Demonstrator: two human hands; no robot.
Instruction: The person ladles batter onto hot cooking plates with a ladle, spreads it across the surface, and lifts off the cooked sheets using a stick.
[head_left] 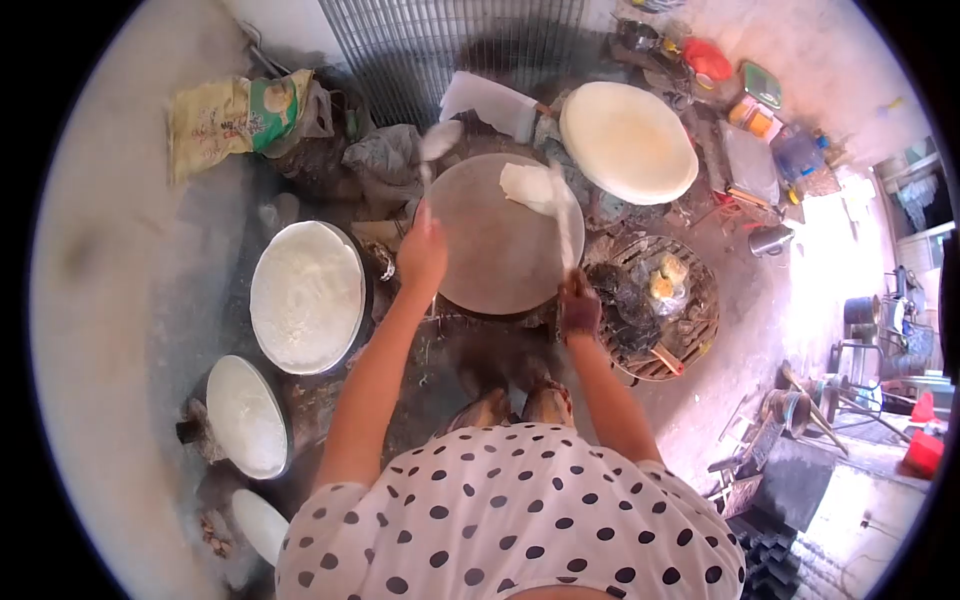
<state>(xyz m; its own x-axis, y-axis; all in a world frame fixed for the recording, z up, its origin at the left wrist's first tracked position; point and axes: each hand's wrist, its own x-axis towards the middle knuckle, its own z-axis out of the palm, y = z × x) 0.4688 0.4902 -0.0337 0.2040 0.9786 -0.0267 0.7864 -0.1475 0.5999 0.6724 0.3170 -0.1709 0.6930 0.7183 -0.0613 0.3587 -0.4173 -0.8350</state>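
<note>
In front of me is a round grey griddle (490, 240). My left hand (422, 252), at its left edge, is closed around the handle of a ladle (440, 140), its pale rounded head blurred and raised past the far left rim. My right hand (579, 304), in a dark glove, grips a long whitish stick-like scraper (566, 225) lying along the griddle's right edge. Beside the scraper's far end a white lump of batter or dough (530, 187) rests on the griddle; which of the two I cannot tell.
A stack of large pale flatbreads (630, 140) stands at far right. White-filled round pans (308, 297) (246, 415) line the left. Right of the griddle is a round grate (690, 340) with a bag of yellowish food (668, 278). A printed sack (235, 120) leans at far left.
</note>
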